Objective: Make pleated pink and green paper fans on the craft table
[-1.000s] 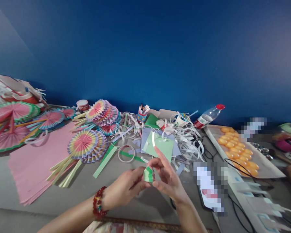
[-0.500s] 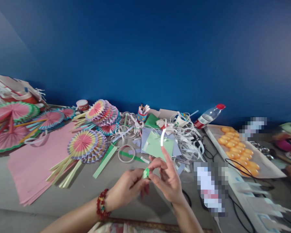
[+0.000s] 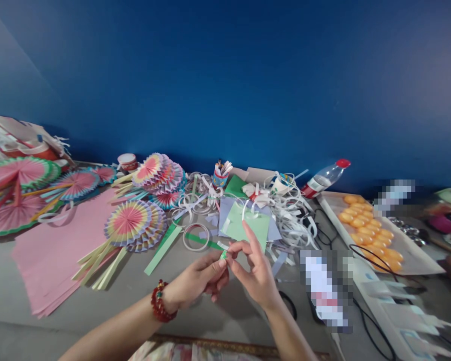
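My left hand point(image 3: 197, 281), with a red bead bracelet at the wrist, and my right hand point(image 3: 253, 271) meet above the grey table point(image 3: 135, 296). Both pinch a small folded green paper piece point(image 3: 223, 254) between thumb and fingertips. Only a sliver of the paper shows between the fingers. My right index finger points up and away, toward a green paper sheet point(image 3: 246, 225) lying just beyond the hands.
Folded paper fans point(image 3: 133, 225) and pink sheets point(image 3: 55, 250) cover the left. White paper strips and rings point(image 3: 285, 210) pile at the middle back, by a small cup of pens point(image 3: 219, 178). A lying bottle point(image 3: 323, 178), a tray of orange pieces point(image 3: 368, 228) and cables point(image 3: 364, 301) are on the right.
The green paper showed a striped face a second ago; it is now squeezed to a thin sliver between the fingertips. Both hands have risen slightly and closed tighter together.
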Tool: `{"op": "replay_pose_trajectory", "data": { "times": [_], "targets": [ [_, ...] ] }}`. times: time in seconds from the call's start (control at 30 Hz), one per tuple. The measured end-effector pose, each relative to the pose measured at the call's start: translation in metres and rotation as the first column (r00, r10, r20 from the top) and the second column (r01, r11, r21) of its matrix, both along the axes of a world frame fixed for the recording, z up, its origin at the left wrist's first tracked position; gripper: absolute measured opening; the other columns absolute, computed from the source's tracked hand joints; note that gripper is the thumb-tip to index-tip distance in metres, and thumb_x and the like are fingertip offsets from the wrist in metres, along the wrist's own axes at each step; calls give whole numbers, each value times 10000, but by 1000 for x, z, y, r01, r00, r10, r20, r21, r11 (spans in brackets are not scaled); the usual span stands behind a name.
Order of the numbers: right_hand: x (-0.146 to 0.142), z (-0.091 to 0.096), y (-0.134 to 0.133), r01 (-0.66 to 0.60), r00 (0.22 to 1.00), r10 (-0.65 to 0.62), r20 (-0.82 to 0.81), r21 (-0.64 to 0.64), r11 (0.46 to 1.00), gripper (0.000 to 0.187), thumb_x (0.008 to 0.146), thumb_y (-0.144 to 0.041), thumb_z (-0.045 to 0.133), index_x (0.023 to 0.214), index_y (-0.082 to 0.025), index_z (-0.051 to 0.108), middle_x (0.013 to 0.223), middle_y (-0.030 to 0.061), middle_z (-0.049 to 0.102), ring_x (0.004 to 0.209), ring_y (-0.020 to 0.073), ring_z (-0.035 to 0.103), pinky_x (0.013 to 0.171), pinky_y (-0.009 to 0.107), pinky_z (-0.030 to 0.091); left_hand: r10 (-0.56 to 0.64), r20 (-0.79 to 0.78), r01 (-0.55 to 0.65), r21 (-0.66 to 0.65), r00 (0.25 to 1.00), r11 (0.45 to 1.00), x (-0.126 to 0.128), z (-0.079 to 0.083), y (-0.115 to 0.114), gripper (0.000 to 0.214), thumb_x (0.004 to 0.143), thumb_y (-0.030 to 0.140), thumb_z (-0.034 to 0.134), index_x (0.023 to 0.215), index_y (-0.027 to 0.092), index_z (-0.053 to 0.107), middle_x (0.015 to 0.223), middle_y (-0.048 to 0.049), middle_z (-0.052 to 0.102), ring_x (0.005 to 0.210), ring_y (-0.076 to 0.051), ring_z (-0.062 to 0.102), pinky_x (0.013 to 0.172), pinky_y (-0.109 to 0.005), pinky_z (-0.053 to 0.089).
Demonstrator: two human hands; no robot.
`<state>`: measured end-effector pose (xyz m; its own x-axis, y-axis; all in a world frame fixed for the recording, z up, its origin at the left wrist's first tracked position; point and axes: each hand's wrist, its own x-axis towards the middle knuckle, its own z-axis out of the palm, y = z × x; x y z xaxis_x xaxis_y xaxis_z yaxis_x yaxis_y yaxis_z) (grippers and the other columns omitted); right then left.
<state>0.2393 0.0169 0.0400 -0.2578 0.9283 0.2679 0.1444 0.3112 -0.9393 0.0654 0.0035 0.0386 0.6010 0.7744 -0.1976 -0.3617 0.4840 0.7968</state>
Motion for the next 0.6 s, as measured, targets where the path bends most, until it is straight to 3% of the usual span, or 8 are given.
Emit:
{"op": "replay_pose_trajectory", "data": {
  "times": [0.17, 0.33, 0.47, 0.6],
  "targets": [
    [-1, 2, 2, 35, 999, -34, 22, -30, 999, 769, 929, -283, 592, 1546, -249, 135, 902, 14, 661, 851, 177, 632, 935, 385, 488, -30, 155, 46, -100, 987, 994, 0, -1, 4, 401, 945, 506, 483, 907, 124, 599, 767, -37, 611, 437, -43, 395, 536, -272, 540],
    [-1, 4, 3, 33, 998, -32, 47, -6, 999, 761, 932, -289, 579, 1545, -232, 131, 915, 22, 673, 861, 179, 643, 900, 361, 500, -36, 144, 52, -107, 989, 993, -3, 2, 5, 291, 939, 413, 545, 930, 126, 591, 764, -47, 650, 474, -78, 540, 678, -365, 582],
    [-1, 6, 3, 55, 982, -68, 174, 80, 995, 712, 943, -273, 560, 1538, -243, 171, 959, 41, 684, 907, 195, 653, 910, 371, 503, -12, 95, 19, -66, 995, 998, -2, 2, 2, 329, 933, 464, 542, 941, 137, 576, 708, -21, 629, 460, -104, 583, 607, -326, 564],
    [-1, 8, 1, 26, 958, -62, 281, 130, 991, 712, 938, -267, 561, 1538, -254, 177, 1045, 65, 679, 973, 209, 650, 937, 379, 494, 85, 37, -84, -30, 996, 996, 1, 1, 0, 348, 936, 473, 535, 1080, 157, 567, 582, 57, 534, 361, -59, 443, 511, -264, 517]
  ]
}}
